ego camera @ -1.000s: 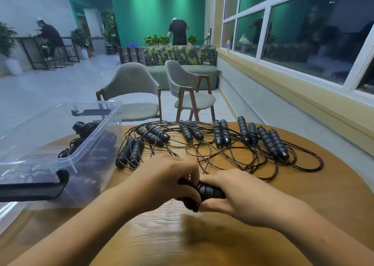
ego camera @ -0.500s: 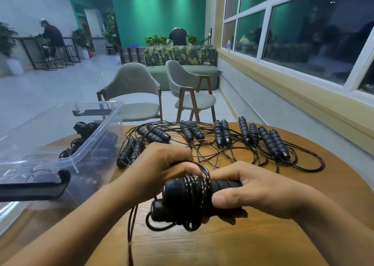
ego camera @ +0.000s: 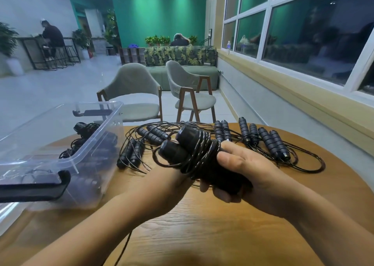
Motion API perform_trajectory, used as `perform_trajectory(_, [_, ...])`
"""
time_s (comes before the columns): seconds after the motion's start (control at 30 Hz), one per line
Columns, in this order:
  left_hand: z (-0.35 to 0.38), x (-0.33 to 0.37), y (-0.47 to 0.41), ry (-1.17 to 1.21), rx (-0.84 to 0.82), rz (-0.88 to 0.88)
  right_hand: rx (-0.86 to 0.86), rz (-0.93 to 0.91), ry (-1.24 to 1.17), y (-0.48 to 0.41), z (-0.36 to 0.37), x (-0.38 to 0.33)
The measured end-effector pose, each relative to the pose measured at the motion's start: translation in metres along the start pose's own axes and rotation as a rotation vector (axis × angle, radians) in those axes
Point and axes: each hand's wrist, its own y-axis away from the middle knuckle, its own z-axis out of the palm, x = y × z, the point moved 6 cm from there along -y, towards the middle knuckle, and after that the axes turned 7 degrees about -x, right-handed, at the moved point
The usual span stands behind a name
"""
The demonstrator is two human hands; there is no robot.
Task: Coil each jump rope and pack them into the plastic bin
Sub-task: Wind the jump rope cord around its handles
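Hands together at coiled jump rope (ego camera: 194,146): right hand (ego camera: 251,174) grips it, left hand (ego camera: 166,184) with fingers hidden.

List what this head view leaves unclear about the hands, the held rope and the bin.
- Left hand: its fingers hidden behind the black cord-wound jump rope bundle, so its grip is unreadable.
- Clear plastic bin: near end cut off by the left edge; ropes inside blur through its wall.
- Loose cord tail: runs off the bottom edge.
- Tangled black ropes on the round wooden table: the bundle covers some handles, count unsure.
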Motion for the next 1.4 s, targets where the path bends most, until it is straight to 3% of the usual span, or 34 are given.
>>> perform_trajectory(0.1, [0.005,0.015,0.000,0.084,0.079,0.131,0.093,-0.050,-0.020,0.001,-0.004,-0.003])
perform_trajectory(0.3, [0.014,0.012,-0.007,0.012,0.078,0.084,0.280,-0.056,0.039,0.004,-0.015,-0.004])
perform_trajectory(0.57, [0.008,0.007,-0.007,-0.087,0.076,0.047,0.494,-0.072,0.365,0.011,-0.033,-0.010])
perform_trajectory(0.77, [0.000,0.005,-0.005,-0.148,0.098,0.059,0.543,0.010,0.545,0.009,-0.046,-0.002])
perform_trajectory(1.1, [-0.017,0.000,0.001,-0.177,0.208,0.155,0.340,0.238,0.884,-0.002,-0.031,0.017])
perform_trajectory(1.4, [-0.025,0.003,0.003,-0.136,0.154,0.236,0.086,0.382,0.932,-0.004,-0.014,0.035])
